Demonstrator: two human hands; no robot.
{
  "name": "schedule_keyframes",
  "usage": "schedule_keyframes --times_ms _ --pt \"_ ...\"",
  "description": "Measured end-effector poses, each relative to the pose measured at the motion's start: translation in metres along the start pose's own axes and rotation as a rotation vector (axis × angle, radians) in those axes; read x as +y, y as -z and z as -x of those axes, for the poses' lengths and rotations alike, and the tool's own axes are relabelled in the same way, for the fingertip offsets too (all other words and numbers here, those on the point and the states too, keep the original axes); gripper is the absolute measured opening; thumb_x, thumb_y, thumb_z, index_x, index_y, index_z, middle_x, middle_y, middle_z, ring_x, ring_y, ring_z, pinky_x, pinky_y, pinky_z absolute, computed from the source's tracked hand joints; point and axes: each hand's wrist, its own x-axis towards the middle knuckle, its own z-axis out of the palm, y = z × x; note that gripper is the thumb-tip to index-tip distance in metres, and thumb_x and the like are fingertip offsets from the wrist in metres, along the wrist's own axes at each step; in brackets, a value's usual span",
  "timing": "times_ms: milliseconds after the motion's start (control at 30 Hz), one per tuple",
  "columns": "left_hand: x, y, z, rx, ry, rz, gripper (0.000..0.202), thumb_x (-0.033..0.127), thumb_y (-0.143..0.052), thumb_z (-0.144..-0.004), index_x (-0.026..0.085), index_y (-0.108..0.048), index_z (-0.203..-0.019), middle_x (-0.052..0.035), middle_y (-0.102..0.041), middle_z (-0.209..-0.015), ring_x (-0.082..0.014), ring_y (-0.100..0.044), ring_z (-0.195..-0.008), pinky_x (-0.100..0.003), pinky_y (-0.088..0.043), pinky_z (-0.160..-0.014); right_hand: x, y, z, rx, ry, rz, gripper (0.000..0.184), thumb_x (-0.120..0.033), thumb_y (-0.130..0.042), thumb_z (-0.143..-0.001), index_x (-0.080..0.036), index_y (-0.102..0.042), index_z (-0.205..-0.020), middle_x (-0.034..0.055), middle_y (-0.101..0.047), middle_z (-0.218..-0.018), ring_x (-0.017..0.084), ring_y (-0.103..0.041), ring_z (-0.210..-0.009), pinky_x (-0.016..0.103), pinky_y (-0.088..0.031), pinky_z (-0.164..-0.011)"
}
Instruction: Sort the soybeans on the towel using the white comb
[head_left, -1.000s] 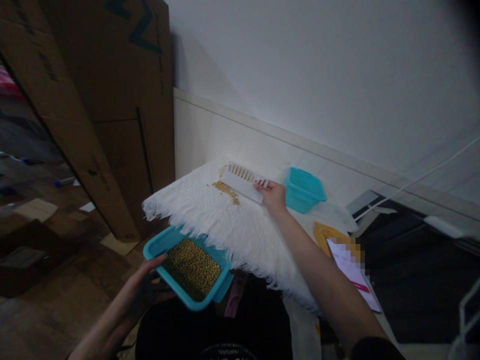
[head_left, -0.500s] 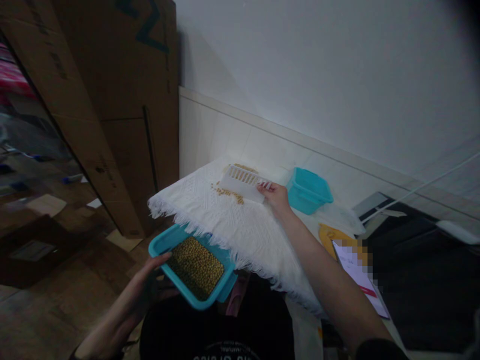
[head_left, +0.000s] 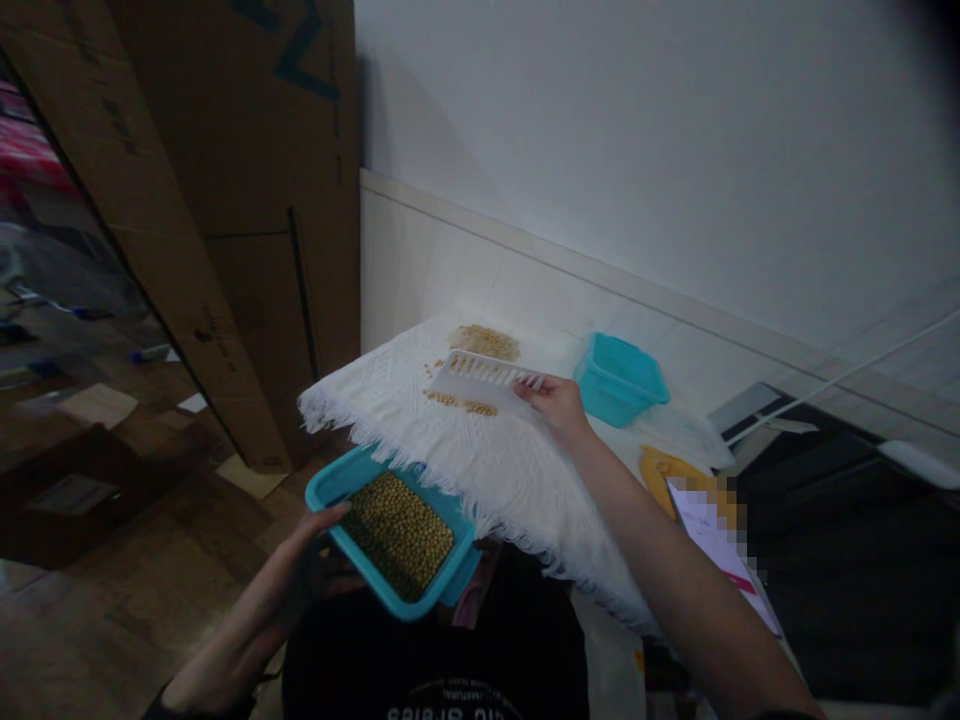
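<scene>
My left hand [head_left: 315, 545] grips the near left rim of a blue plastic basin [head_left: 352, 560], thumb over the edge. Yellow-green soybeans [head_left: 405, 530] cover much of its floor. The basin sits below the table edge, close to my body, partly under the cloth fringe. In my right hand [head_left: 551, 398] is one end of a white slotted plastic piece [head_left: 480, 385], held slanted on the white fringed cloth [head_left: 517, 470]. Loose beans [head_left: 457, 403] lie along its near side. A larger heap of pale beans [head_left: 487, 342] lies behind it.
A second blue basin [head_left: 619, 380] stands on the table to the right, against the wall. Farther right are a yellow object [head_left: 664, 475], a phone or paper sheet [head_left: 712, 540] and a black surface [head_left: 840, 580]. A tall cardboard box [head_left: 247, 250] stands at the left.
My right hand has drawn the slotted piece a little toward me, with beans ahead of its near edge. More of the heap behind shows. The left hand keeps hold of the basin.
</scene>
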Motion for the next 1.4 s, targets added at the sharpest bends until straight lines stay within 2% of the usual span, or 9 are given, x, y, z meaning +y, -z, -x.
schedule_keyframes --times_ms 333,500,633,733,833,967,1067,1200,1400 --pt "-0.005 -0.004 0.001 -0.03 0.012 0.007 0.076 0.049 -0.092 -0.079 0.025 -0.062 -0.144 -0.0144 -0.084 -0.12 -0.0377 -0.085 -0.097 -0.051 -0.069 -0.088 -0.007 0.006 0.029 -0.003 0.04 0.05 0.057 -0.069 -0.097 -0.052 -0.019 -0.087 -0.078 0.0069 -0.083 -0.079 0.028 -0.077 -0.076 0.039 -0.061 -0.069" --pt "-0.008 -0.004 0.002 -0.037 0.013 -0.01 0.07 0.049 -0.092 -0.079 0.02 -0.064 -0.136 -0.0151 -0.084 -0.118 -0.037 -0.085 -0.098 -0.049 -0.07 -0.086 -0.009 0.01 0.038 -0.017 0.057 0.061 0.052 -0.066 -0.097 -0.055 -0.02 -0.087 -0.078 0.0063 -0.083 -0.079 0.03 -0.078 -0.079 0.04 -0.062 -0.072" --pt "-0.01 -0.006 0.004 -0.089 0.016 0.002 0.064 0.047 -0.09 -0.082 0.02 -0.064 -0.133 -0.0151 -0.084 -0.122 -0.0354 -0.085 -0.099 -0.046 -0.07 -0.085 -0.011 0.01 0.044 -0.013 0.073 0.055 0.054 -0.069 -0.095 -0.057 -0.02 -0.088 -0.079 0.008 -0.084 -0.081 0.03 -0.079 -0.078 0.04 -0.062 -0.072" --pt "-0.012 -0.008 0.005 -0.1 0.021 -0.004 0.06 0.046 -0.089 -0.083 0.019 -0.065 -0.132 -0.0149 -0.085 -0.122 -0.0353 -0.085 -0.099 -0.045 -0.07 -0.084 -0.014 0.016 0.047 0.047 0.099 0.085 0.056 -0.071 -0.093 -0.059 -0.02 -0.088 -0.08 0.0086 -0.085 -0.082 0.031 -0.079 -0.079 0.04 -0.063 -0.072" --pt "-0.014 -0.01 0.006 -0.094 0.024 -0.019 0.061 0.047 -0.089 -0.083 0.021 -0.066 -0.133 -0.0139 -0.085 -0.121 -0.0358 -0.085 -0.099 -0.044 -0.07 -0.08 -0.018 0.032 0.056 0.183 0.148 0.117 0.052 -0.07 -0.091 -0.065 -0.021 -0.087 -0.083 0.008 -0.085 -0.085 0.031 -0.08 -0.082 0.041 -0.063 -0.075" --pt "-0.015 -0.013 0.006 -0.115 0.022 -0.032 0.063 0.048 -0.09 -0.082 0.023 -0.067 -0.135 -0.013 -0.085 -0.124 -0.0367 -0.084 -0.104 -0.044 -0.07 -0.081 -0.022 0.059 0.092 0.348 0.201 0.257 0.042 -0.063 -0.087 -0.074 -0.022 -0.088 -0.086 0.007 -0.086 -0.084 0.03 -0.08 -0.079 0.04 -0.064 -0.074" --pt "-0.015 -0.015 0.007 -0.112 0.038 -0.036 0.065 0.049 -0.089 -0.081 0.023 -0.068 -0.137 -0.014 -0.086 -0.123 -0.0375 -0.084 -0.107 -0.045 -0.069 -0.086 -0.024 0.07 0.125 0.422 0.195 0.365 0.038 -0.059 -0.084 -0.08 -0.023 -0.088 -0.087 0.0057 -0.085 -0.081 0.029 -0.079 -0.072 0.037 -0.062 -0.065" --pt "-0.015 -0.02 0.008 -0.096 0.052 -0.051 0.07 0.048 -0.091 -0.078 0.022 -0.067 -0.138 -0.0146 -0.087 -0.118 -0.0392 -0.085 -0.103 -0.047 -0.07 -0.084 -0.026 0.069 0.15 0.427 0.209 0.396 0.043 -0.064 -0.082 -0.081 -0.023 -0.089 -0.086 0.0053 -0.085 -0.078 0.027 -0.078 -0.067 0.034 -0.06 -0.06" --pt "-0.013 -0.028 0.014 -0.092 0.025 -0.057 0.075 0.043 -0.091 -0.077 0.023 -0.064 -0.144 -0.0132 -0.086 -0.122 -0.0397 -0.085 -0.103 -0.043 -0.07 -0.076 -0.03 0.061 0.162 0.406 0.203 0.375 0.045 -0.066 -0.081 -0.082 -0.022 -0.089 -0.086 0.0059 -0.085 -0.078 0.026 -0.079 -0.065 0.033 -0.06 -0.058"
